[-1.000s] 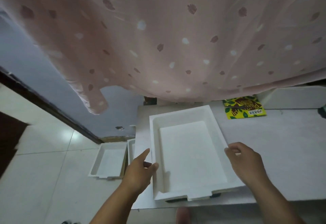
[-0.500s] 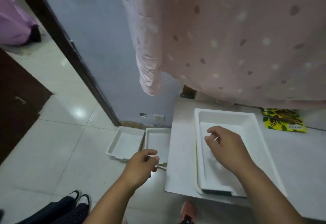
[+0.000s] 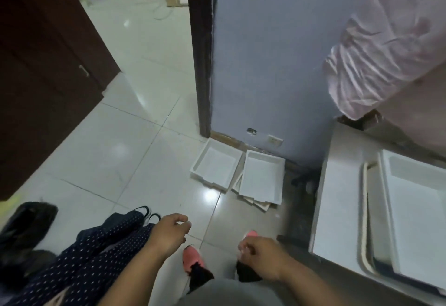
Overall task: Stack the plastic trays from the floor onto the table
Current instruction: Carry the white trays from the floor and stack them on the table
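Two groups of white plastic trays lie on the tiled floor at centre frame, against the foot of the blue wall: a single tray [image 3: 215,168] on the left, tilted a little, and just beside it on the right a small pile [image 3: 261,180] whose top tray sits skewed over the ones beneath, their corners poking out at the lower edge; how many are in that pile I cannot tell; at the right of the frame the table [image 3: 337,197] already carries a stack [image 3: 417,211], a white tray nested over at least one cream-rimmed one that shows along its left side; both hands are empty; the left hand [image 3: 169,232] hangs low in the lower centre with fingers loosely curled, and the right hand [image 3: 260,255] is beside it, likewise half-closed on nothing, both well apart from the floor trays; the step in hand looks like the reach down for the next tray; to do it well I would take the pile's top tray by its two long rims, one hand on each, lift it straight so the skewed ones below do not drag, then set it square into the table stack; pink shoes [image 3: 191,257] and another person's dotted trousers [image 3: 101,252] crowd the lower left, so the bend should go forward, not sideways.
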